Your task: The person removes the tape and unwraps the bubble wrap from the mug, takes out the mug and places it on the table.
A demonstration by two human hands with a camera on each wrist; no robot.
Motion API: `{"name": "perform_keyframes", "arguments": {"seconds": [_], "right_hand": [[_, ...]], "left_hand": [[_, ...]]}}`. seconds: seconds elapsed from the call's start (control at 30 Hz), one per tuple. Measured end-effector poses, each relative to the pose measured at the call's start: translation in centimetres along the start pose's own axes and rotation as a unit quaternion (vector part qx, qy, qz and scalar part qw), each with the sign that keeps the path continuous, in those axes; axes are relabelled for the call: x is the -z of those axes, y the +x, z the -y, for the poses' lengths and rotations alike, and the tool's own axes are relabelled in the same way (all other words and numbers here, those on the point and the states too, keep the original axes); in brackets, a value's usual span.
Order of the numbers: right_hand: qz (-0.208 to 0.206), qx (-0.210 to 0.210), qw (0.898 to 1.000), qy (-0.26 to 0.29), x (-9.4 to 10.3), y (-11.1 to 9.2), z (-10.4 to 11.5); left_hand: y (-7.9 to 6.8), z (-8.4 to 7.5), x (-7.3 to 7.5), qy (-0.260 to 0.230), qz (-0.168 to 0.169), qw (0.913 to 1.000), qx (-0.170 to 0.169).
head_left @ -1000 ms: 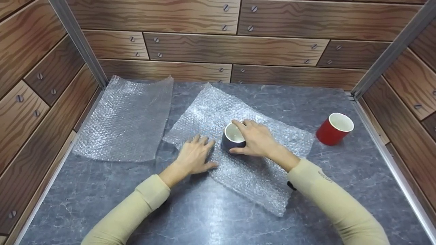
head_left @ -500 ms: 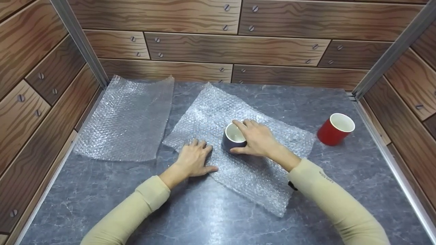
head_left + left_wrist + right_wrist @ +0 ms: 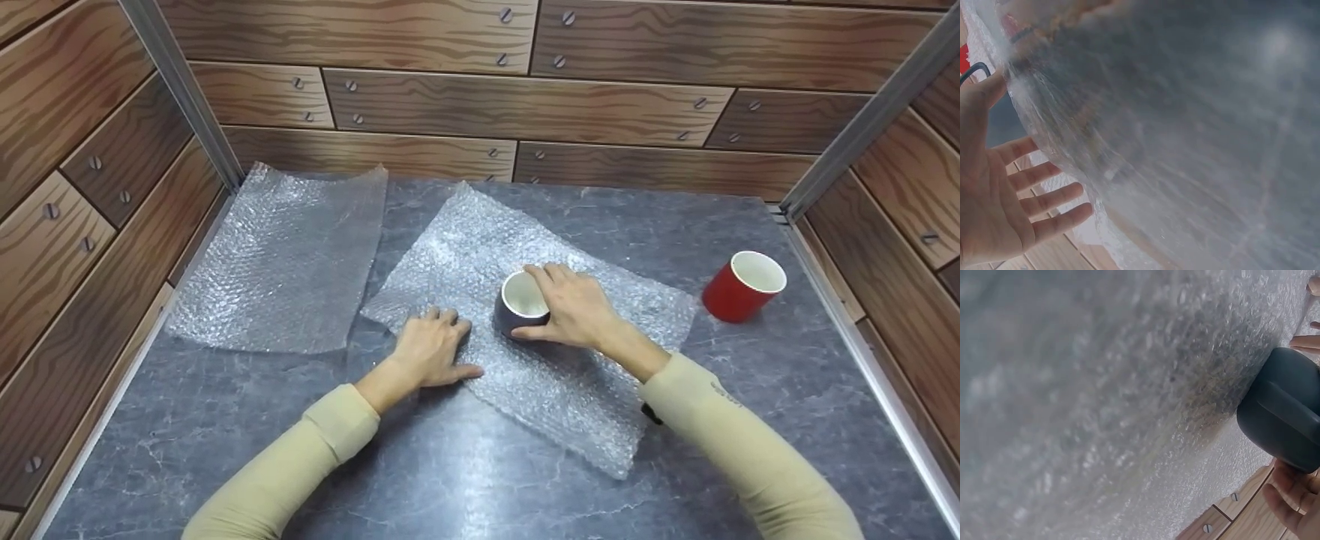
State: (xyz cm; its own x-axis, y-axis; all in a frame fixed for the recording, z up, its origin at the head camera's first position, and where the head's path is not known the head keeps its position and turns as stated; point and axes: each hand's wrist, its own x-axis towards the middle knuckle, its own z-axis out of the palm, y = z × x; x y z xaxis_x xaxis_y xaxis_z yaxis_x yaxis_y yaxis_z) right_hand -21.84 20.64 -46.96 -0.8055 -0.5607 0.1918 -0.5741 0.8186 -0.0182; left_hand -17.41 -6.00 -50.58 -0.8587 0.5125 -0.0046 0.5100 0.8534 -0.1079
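A dark blue mug [image 3: 510,319] with a white inside stands on a sheet of bubble wrap [image 3: 487,232] laid cornerwise on the table. My right hand [image 3: 577,307] grips it from the right, fingers at the rim and thumb on the near side. In the right wrist view the mug's handle [image 3: 1292,410] shows. To the left, my left hand [image 3: 429,349] rests palm down at the sheet's left edge, fingers spread. In the left wrist view the left fingers [image 3: 1050,199] look nearly straight and lie along the edge of the wrap [image 3: 1129,185].
A red mug [image 3: 739,296] with a white inside stands at the right, just past the sheet's right corner. A second sheet of bubble wrap [image 3: 292,262] lies at the back left. Wood-patterned walls [image 3: 420,105] enclose the grey table [image 3: 360,480] on three sides.
The left hand has drawn back slightly towards me. A little more of the dark blue mug's opening shows beside the right fingers. The whole head view has shifted a bit.
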Motion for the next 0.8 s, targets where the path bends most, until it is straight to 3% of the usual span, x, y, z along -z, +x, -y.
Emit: {"name": "perform_keyframes", "arguments": {"seconds": [0.2,0.43,0.8], "right_hand": [[-0.011,-0.027,0.998,0.062,-0.1,-0.7,-0.4],[-0.023,-0.073,0.987,0.144,0.2,-1.3,-0.7],[-0.026,-0.088,0.983,0.159,-0.2,-2.1,-0.7]], "left_hand": [[0.2,-0.1,0.0,-0.001,-0.001,1.0000,0.001],[0.2,0.0,0.1,-0.003,0.003,1.0000,0.004],[0.2,-0.1,0.2,0.000,0.016,0.9999,0.004]]}}
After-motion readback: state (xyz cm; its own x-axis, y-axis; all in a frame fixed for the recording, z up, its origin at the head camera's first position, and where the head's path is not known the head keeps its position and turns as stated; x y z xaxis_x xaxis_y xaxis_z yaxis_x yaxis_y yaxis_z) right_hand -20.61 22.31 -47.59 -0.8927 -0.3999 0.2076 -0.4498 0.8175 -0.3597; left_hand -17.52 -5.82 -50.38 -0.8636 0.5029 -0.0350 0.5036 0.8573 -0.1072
